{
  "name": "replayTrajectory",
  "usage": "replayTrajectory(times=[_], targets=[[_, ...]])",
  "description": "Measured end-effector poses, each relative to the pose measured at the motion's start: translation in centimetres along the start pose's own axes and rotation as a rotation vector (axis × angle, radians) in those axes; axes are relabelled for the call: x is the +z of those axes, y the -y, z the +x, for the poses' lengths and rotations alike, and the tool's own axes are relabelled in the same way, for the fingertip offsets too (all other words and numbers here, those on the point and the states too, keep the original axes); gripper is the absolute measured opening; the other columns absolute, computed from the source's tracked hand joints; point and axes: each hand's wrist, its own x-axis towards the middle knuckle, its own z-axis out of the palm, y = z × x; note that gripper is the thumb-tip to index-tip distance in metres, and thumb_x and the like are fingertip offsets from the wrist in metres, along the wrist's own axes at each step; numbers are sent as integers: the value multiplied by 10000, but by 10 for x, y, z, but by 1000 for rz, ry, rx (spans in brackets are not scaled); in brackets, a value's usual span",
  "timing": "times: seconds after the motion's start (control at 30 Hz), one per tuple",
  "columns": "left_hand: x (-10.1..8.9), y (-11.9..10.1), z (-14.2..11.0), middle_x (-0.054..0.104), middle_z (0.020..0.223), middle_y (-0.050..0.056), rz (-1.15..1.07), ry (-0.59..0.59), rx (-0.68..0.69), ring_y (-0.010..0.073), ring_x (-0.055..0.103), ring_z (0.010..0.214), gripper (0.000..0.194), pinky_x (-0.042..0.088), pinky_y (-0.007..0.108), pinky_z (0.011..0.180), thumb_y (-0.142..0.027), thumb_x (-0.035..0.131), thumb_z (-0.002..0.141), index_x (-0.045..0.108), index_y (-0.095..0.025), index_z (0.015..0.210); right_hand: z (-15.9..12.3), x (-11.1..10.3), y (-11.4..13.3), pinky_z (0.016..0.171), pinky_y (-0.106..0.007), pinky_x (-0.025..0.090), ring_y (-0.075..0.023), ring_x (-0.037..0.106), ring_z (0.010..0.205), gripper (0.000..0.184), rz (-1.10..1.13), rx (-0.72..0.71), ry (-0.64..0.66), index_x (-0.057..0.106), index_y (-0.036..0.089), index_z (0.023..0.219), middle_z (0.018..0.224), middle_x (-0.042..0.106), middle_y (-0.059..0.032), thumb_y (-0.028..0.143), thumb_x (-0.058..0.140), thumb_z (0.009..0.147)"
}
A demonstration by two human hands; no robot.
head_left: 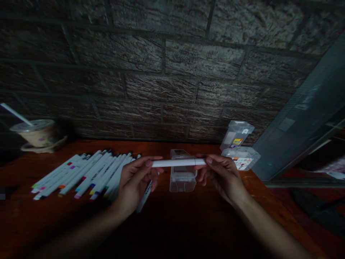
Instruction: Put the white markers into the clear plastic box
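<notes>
A white marker [174, 163] is held level in front of me, above the table. My left hand [136, 178] pinches its left end between thumb and fingers. At the other end, my right hand [223, 176] grips it the same way, just past a thin seam line. Behind and below the marker stands a clear plastic case [183, 182], partly covered by it. Another marker [145, 198] lies on the table beside my left hand, half hidden by the fingers.
Many white markers with coloured ends [88, 174] lie spread on the wooden table [167, 223] at left. A lidded cup with a straw [39, 133] stands at far left. Two clear containers, one upright [234, 136] and one labelled [244, 158], are at right, near the brick wall [161, 86].
</notes>
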Motion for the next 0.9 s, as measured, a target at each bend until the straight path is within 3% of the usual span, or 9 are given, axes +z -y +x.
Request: replayTrajectory(times=[0.9], targets=[[3, -2, -1, 771, 723, 100, -64, 31, 11, 123, 592, 445, 273, 442, 206, 389, -316, 688, 919, 810, -123, 1070, 2, 4, 5, 474, -244, 625, -228, 800, 594, 226, 34, 66, -37, 838, 143, 964, 808, 845, -139, 350, 796, 881]])
